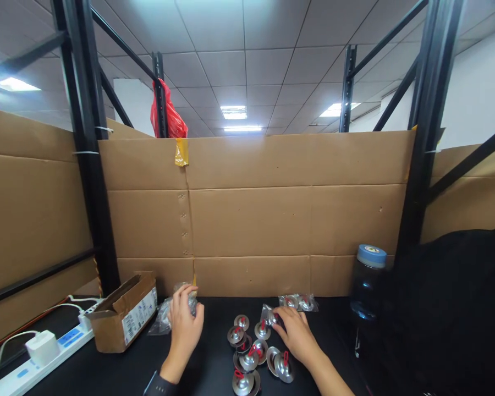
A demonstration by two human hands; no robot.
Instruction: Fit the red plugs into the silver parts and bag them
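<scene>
Several small metal finger cymbals [249,359] with red cord loops lie in a loose cluster on the black table, between my hands. My right hand [297,330] is closed at the far right of the cluster, its fingers on a small clear plastic bag [268,314] that seems to hold a cymbal. More bagged cymbals [299,302] lie just beyond it. On the left, my left hand [185,324] is over crumpled clear plastic bags [162,319], thumb apart from the fingers. The fingertips partly cover the bags, so contact is hard to judge.
An opened cardboard box [124,313] with a white label stands at the left, beside a white power strip [70,344] with a plugged-in charger. A blue-capped bottle [367,280] and a black cloth-like bulk [454,313] occupy the right. A cardboard wall [251,220] closes the back.
</scene>
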